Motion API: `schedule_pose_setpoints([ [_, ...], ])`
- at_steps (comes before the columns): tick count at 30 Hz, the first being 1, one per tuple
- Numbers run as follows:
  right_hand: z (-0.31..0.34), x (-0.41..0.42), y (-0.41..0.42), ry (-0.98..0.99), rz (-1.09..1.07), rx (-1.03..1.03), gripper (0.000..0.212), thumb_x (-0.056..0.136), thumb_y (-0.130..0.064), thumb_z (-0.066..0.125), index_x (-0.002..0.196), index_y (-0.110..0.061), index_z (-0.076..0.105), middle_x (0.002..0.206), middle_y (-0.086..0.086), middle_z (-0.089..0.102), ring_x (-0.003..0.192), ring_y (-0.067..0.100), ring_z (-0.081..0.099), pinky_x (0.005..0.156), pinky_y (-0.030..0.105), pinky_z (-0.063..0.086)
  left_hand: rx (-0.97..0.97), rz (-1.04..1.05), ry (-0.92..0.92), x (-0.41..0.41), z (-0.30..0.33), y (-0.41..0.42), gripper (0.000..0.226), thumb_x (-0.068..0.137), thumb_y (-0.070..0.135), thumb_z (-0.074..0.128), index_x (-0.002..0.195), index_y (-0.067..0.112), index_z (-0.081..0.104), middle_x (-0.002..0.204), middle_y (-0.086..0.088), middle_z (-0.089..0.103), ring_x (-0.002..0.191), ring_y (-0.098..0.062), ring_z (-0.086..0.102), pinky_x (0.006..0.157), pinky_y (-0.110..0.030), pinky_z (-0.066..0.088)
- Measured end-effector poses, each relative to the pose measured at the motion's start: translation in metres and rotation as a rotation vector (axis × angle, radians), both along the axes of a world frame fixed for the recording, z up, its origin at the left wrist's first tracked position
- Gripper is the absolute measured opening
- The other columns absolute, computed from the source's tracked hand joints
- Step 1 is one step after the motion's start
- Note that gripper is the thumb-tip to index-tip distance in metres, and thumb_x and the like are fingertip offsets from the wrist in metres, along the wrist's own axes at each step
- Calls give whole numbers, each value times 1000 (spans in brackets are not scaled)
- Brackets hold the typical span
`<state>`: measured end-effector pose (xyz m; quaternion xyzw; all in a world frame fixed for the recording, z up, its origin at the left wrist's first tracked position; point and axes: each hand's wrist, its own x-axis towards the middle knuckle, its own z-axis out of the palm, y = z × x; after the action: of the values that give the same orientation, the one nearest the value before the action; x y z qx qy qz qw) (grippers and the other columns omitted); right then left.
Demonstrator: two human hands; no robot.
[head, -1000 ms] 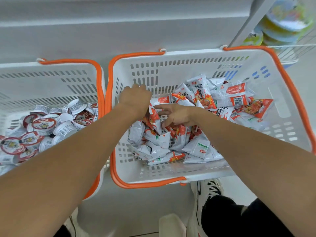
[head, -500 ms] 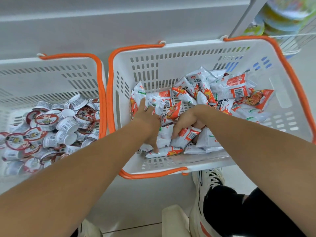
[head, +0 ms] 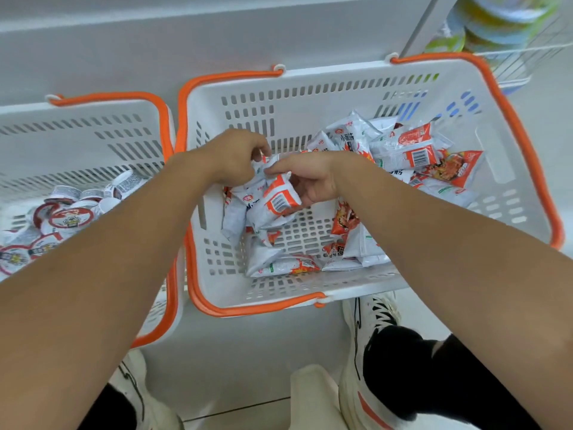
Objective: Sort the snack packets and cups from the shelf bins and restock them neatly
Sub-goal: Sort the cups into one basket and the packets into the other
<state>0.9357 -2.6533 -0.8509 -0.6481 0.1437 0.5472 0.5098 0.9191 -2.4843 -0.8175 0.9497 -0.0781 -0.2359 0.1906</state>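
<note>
Head view looks down into the right basket (head: 496,125), white with an orange rim. Both hands are over its middle, holding a bunch of white-and-orange snack packets (head: 269,203): left hand (head: 235,159) curls its grip on the bunch's top, right hand (head: 310,178) cups it from the side. Loose packets (head: 415,150) lie toward the basket's far right corner. Print is too blurry to read, and forearms hide some packets. Half a second ago the hands were lower, digging in the pile; now slotted floor shows. Cups (head: 71,218) sit in the basket (head: 93,131) left of it, partly cut off.
</note>
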Motion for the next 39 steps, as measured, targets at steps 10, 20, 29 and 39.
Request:
schedule_pose_setpoints([
  [10, 4, -5, -48, -21, 241, -131, 21, 97, -13, 58, 108, 3, 66, 106, 18, 69, 86, 24, 69, 83, 34, 59, 277, -369, 245, -45, -49, -47, 53, 102, 51, 37, 153, 41, 28, 167, 3, -2, 152, -28, 5, 121, -55, 13],
  [20, -34, -4, -42, -769, 927, -1050, 67, 87, -49, 66, 142, -17, 43, 142, 14, 49, 140, 41, 27, 106, 50, 38, 429, -436, 185, -58, -45, -62, 41, 92, 51, 55, 129, 35, 58, 150, 0, 36, 137, -34, 34, 110, -62, 28],
  [29, -9, -42, -16, -239, 394, -93, 29, 88, 4, 62, 117, 6, 59, 112, 17, 64, 98, 29, 61, 84, 32, 53, -30, -124, 175, -43, -31, -40, 74, 77, 26, 63, 146, 35, 35, 140, 7, 49, 132, -25, 45, 103, -40, 43],
  [39, 13, 8, -77, -730, 486, -947, 52, 73, -53, 79, 87, -9, 56, 87, 2, 58, 96, 26, 62, 76, 34, 52, 406, -333, 370, -52, -34, -58, 75, 90, 73, 39, 151, 29, 34, 157, -1, 35, 142, -28, 35, 114, -44, 28],
])
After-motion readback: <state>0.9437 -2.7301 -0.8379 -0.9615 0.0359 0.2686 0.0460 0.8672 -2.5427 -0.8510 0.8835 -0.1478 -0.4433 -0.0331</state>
